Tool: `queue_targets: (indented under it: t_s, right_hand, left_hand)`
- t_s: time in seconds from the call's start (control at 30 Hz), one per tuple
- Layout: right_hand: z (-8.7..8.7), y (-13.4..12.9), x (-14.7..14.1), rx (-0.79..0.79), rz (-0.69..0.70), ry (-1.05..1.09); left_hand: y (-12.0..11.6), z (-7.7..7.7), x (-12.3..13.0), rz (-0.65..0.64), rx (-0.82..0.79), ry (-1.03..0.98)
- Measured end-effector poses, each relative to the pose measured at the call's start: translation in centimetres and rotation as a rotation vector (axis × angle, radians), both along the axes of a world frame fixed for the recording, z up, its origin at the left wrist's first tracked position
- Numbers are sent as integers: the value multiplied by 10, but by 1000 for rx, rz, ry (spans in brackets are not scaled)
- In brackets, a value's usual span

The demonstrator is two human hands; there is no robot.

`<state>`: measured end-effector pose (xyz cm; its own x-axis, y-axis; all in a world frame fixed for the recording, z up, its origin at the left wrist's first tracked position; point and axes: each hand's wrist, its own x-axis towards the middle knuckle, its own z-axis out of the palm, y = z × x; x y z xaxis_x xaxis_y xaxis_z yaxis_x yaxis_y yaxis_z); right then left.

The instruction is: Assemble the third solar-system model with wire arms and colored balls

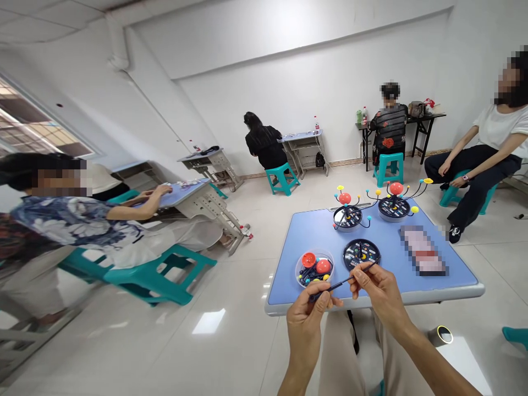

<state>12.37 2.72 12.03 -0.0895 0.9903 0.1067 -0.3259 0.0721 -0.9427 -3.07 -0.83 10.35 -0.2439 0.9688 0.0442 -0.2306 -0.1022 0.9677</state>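
Left hand is closed, thumb and fingers pinching the thick end of a black rod; the right hand pinches the thin end in its fingertips. The rod slants between them above the near edge of the blue table; whether it is one piece or two joined, I cannot tell. Just beyond the left hand, a clear tub holds a red ball, a red cup and yellow and dark parts. Right of the tub lies a printed black disc. Farther back stand a model with coloured balls on curved arms and, right of it, a second model. A blurred oblong lies at the table's right. Around the room, people sit on green stools, some at desks.
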Motion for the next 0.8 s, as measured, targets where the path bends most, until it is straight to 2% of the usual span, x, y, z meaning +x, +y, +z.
queue_targets:
  t_s: [0.3, 0.8]
  right_hand:
    - [-3, 1, 0, 13, -1, 21]
    - [0, 2, 1, -12, 6, 6]
  left_hand:
    - [4, 2, 4, -5, -43, -135]
    - [4, 0, 7, 7, -38, -31]
